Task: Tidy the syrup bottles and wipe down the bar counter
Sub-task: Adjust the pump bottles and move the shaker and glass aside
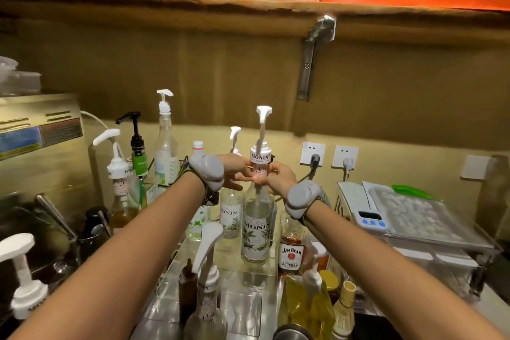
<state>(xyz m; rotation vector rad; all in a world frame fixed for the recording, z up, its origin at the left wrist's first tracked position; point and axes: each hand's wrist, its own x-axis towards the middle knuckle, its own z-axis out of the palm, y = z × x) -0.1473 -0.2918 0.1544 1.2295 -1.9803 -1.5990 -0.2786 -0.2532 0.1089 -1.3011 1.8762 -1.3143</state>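
Note:
A clear Monin syrup bottle [256, 232] with a tall white pump [263, 114] stands upright on a clear acrylic stand [242, 281] at the middle of the counter. My left hand [234, 171] and my right hand [278, 178] both hold its neck just below the white collar, one from each side. Each wrist carries a grey band. Other pump bottles crowd around: a second Monin bottle [230, 215] just behind it on the left, a tall clear one [165, 146], a green one with a black pump [138, 157], and one close in front [207, 298].
A Jim Beam bourbon bottle [292, 248] and yellow bottles [311, 303] stand at the right of the stand. A steel machine [41, 146] sits at the left, a white timer [371, 219] and covered tray [414, 218] at the right. A wooden shelf [248, 5] hangs overhead.

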